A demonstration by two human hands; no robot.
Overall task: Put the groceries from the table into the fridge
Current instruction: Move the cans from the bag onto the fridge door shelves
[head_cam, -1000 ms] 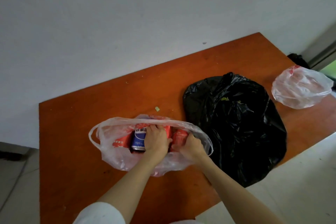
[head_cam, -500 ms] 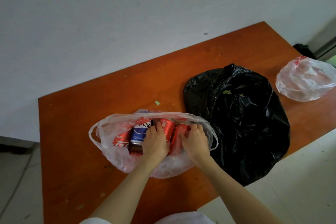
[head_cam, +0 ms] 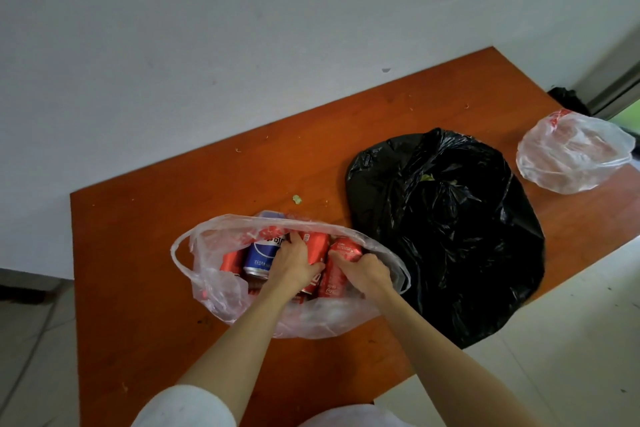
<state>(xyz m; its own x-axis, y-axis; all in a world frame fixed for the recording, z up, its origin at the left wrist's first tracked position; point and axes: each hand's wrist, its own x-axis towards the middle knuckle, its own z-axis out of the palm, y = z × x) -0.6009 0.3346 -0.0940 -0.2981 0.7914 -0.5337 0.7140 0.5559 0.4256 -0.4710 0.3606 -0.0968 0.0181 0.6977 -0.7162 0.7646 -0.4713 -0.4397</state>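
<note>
A clear plastic bag (head_cam: 221, 288) lies open on the orange-brown table (head_cam: 138, 253), holding several drink cans. A blue can (head_cam: 260, 255) lies left of two red cans. My left hand (head_cam: 294, 262) is inside the bag, its fingers curled round one red can (head_cam: 317, 246). Just to the right, my right hand (head_cam: 363, 270) grips the other red can (head_cam: 341, 255) from above. Another red can (head_cam: 230, 260) shows at the bag's left side. The fridge is out of view.
A large crumpled black plastic bag (head_cam: 450, 236) lies right of the clear one, touching it. A second clear bag (head_cam: 571, 152) sits at the table's far right corner. A white wall runs behind the table; pale floor tiles lie to the right and left.
Both hands have closed round the two red cans in the bag, and the right hand's can has come more into view. The camera has shifted slightly.
</note>
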